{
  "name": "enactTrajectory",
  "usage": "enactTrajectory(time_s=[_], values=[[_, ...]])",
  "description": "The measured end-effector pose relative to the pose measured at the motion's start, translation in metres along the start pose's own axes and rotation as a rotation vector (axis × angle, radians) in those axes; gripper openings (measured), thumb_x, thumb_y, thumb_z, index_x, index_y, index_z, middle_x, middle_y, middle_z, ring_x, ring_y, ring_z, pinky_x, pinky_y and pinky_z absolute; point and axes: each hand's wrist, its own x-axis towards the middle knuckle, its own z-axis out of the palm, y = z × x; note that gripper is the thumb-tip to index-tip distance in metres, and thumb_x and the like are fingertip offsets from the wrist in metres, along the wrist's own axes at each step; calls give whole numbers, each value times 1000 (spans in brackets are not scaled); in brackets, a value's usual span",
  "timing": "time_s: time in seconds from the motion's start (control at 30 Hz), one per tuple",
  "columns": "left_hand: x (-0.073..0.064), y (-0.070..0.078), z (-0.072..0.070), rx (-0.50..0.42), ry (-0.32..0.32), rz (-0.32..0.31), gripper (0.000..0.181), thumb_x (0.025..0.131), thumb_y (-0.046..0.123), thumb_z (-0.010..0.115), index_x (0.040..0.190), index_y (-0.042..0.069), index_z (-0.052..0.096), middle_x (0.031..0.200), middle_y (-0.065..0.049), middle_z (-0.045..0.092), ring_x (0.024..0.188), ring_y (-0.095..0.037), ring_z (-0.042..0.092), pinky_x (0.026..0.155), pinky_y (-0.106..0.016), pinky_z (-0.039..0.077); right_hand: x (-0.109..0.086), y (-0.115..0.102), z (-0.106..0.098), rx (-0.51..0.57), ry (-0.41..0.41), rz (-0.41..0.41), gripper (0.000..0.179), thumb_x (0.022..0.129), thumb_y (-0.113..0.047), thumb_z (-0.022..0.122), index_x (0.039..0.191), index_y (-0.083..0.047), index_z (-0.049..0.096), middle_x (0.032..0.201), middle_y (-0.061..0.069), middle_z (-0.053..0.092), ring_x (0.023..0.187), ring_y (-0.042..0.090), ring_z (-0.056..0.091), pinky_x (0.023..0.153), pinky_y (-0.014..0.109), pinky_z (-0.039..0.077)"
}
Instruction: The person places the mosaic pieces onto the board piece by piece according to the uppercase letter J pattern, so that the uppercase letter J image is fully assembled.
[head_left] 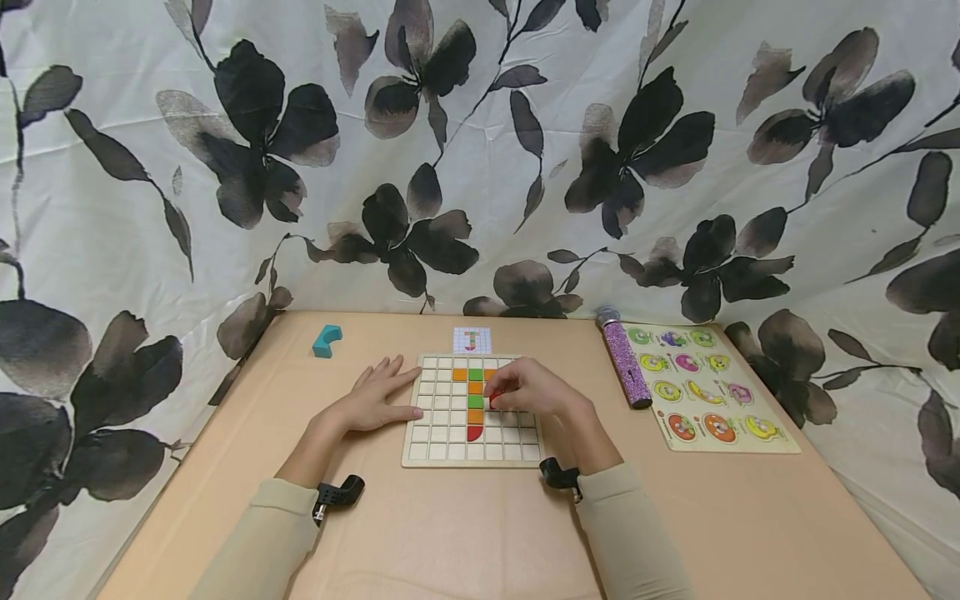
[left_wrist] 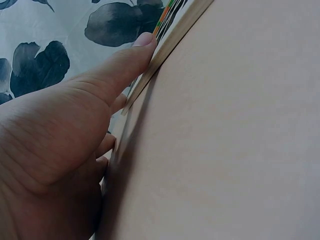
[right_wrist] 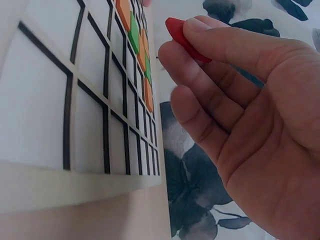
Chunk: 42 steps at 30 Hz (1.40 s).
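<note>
A pale grid board lies in the middle of the table. Orange tiles and green tiles fill some cells of one column and its top row, with a rounded red tile at the column's bottom. My left hand rests at the board's left side, fingers spread and thumb on the edge. Above the board's right half, my right hand pinches a red tile between thumb and fingertips. The fingers hide part of that tile.
Behind the board lies a small pattern card. A teal arch-shaped block sits at the back left. To the right are a glittery purple microphone and a fruit picture board. A floral cloth hangs behind the table.
</note>
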Motion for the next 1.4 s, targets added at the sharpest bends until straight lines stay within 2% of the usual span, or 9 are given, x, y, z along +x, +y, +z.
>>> enactTrajectory(time_s=[0.23, 0.43, 0.83, 1.2, 1.4], values=[[-1, 0, -1, 2, -5, 1, 87, 92, 59, 71, 162, 18, 40, 172, -25, 14, 160, -49, 3, 128, -67, 0, 4, -4, 5, -33, -19, -9, 13, 90, -3, 79, 103, 0, 79, 88, 1, 77, 75, 13, 64, 71, 24, 56], [-1, 0, -1, -1, -6, 2, 87, 92, 60, 71, 162, 18, 40, 172, -25, 14, 160, -49, 4, 128, -67, 0, 7, -4, 9, -40, -34, -24, 17, 91, -2, 79, 107, 0, 79, 94, 4, 79, 81, 13, 68, 78, 23, 58], [-2, 1, -2, -20, -9, 8, 88, 91, 60, 72, 161, 18, 41, 172, -25, 14, 160, -49, 3, 127, -67, -1, 8, -11, 16, -96, -54, -29, 26, 90, 1, 77, 115, -4, 79, 101, 2, 78, 83, 11, 66, 77, 23, 57], [-1, 1, -2, -16, -2, 12, 87, 92, 60, 72, 161, 18, 41, 172, -25, 14, 160, -49, 3, 127, -67, 0, 12, -17, 24, -90, -78, -16, 20, 88, -4, 82, 107, -8, 80, 92, -2, 76, 79, 12, 70, 74, 25, 60], [-2, 2, -2, -14, -3, 8, 88, 91, 60, 72, 161, 17, 41, 172, -26, 15, 160, -49, 4, 127, -67, 0, 14, -17, 28, -141, -84, -41, 17, 86, -10, 86, 102, -13, 80, 84, -6, 73, 77, 11, 66, 71, 25, 57]])
